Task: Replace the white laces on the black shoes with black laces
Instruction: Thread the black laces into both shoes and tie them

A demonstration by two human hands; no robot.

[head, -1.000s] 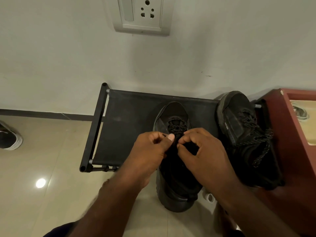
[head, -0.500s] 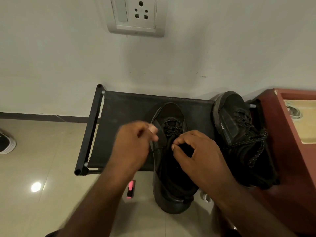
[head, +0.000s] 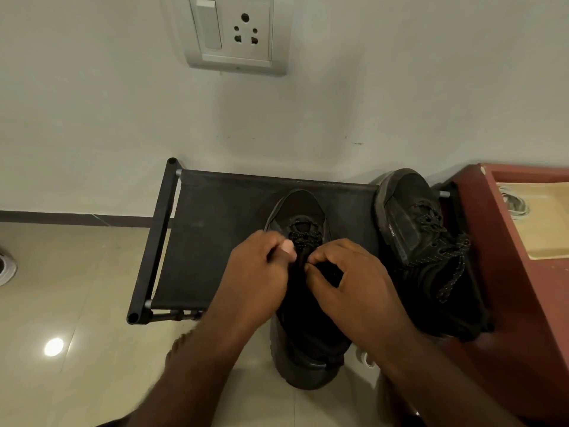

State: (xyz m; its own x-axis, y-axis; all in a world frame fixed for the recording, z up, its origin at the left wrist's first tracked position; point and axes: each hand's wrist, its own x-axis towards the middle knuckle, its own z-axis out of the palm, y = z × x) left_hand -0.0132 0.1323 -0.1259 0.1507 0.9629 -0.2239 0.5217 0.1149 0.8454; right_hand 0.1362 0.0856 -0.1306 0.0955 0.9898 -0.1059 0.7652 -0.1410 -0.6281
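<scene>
Shoe [head: 300, 211] lies braced under my hands; left hand [head: 261, 272] and right hand [head: 354, 288] each pinch the black lace [head: 304, 238], I judge to thread it.

Pale wall [head: 92, 118] with socket plate [head: 235, 32]; beige glossy tile floor [head: 77, 272]; black fabric rack [head: 215, 241]; red-brown cabinet [head: 523, 303] at right.

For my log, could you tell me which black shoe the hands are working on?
The middle shoe, under the left hand and right hand; the other shoe lies untouched.
</scene>
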